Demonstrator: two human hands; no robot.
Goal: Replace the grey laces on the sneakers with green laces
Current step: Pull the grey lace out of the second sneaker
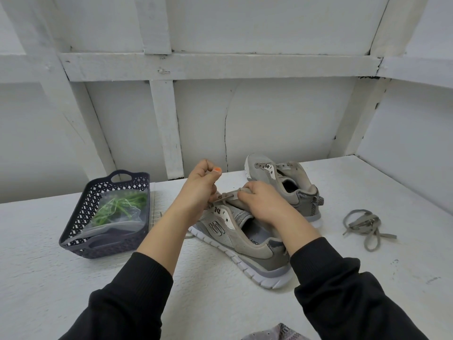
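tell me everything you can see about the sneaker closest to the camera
The near sneaker is grey, of mesh and suede-like panels, with a white ridged sole, a dark S logo on its side and a printed insole. It lies tilted on the white table, heel toward the camera. Its upper eyelets are empty; a grey lace crosses near the toe end. The left hand pinches that lace and the right hand grips the tongue. The other sneaker stands close behind it.
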